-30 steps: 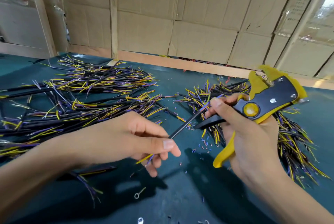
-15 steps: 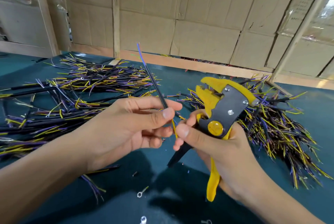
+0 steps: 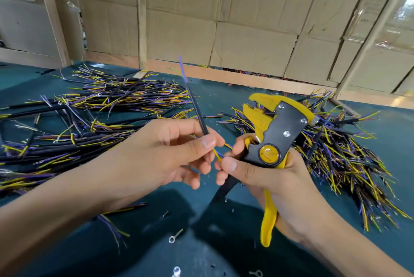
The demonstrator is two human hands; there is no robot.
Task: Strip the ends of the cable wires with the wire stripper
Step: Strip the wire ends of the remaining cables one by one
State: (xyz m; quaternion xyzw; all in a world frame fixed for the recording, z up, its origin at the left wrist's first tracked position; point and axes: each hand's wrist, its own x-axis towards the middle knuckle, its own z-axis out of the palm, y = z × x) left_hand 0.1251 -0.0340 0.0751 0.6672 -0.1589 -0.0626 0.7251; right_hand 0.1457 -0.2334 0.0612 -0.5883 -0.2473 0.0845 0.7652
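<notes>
My left hand [image 3: 177, 149] pinches a thin black cable [image 3: 197, 108] between thumb and fingers, holding it upright with its purple wire tip pointing up. The cable's lower yellow and purple wire ends [image 3: 218, 156] stick out between both hands. My right hand [image 3: 264, 178] grips the yellow and black wire stripper [image 3: 275, 135], jaws pointing up and left, while its thumb and forefinger touch those lower wire ends. The stripper's jaws hold nothing.
A big heap of black cables with yellow and purple ends [image 3: 94, 120] covers the left of the dark green table [image 3: 201, 243]. A second heap [image 3: 342, 153] lies at the right. Small ring terminals [image 3: 174, 237] and insulation scraps lie near the front. A cardboard wall [image 3: 224, 19] stands behind.
The cable swung from lying low between the hands to standing upright. The stripper came down and left toward my left hand, and my right fingers reached the cable's lower wire ends.
</notes>
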